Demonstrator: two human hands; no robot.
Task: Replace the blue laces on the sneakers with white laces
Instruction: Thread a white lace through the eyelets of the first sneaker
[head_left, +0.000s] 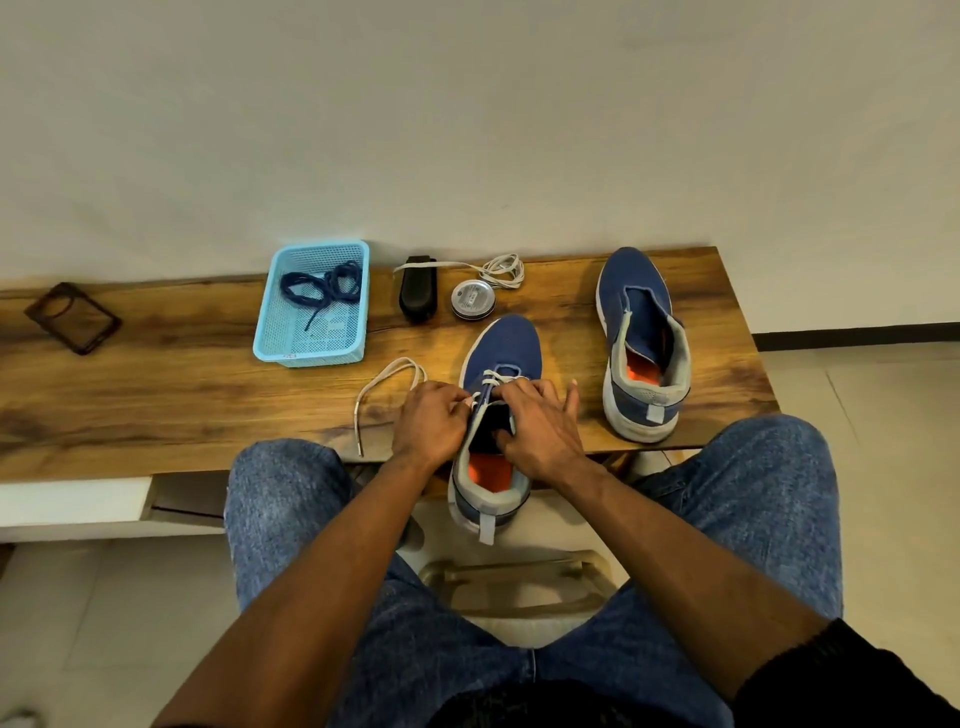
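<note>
Left hand (432, 420) pinched white lace (385, 385) at near sneaker (497, 374), frame centre. Right hand (540, 427) gripped its tongue. Blue laces (323, 287) in basket (311, 353), upper left.

Your left hand (431, 418) pinches the white lace (387, 382) at the near sneaker (501, 353), while your right hand (540, 423) holds its tongue. The second sneaker (641, 338) sits unlaced to the right. On the far side of the wooden table (182, 395), blue laces (322, 286) lie in the blue basket (311, 351), near a spare white lace (501, 270).
</note>
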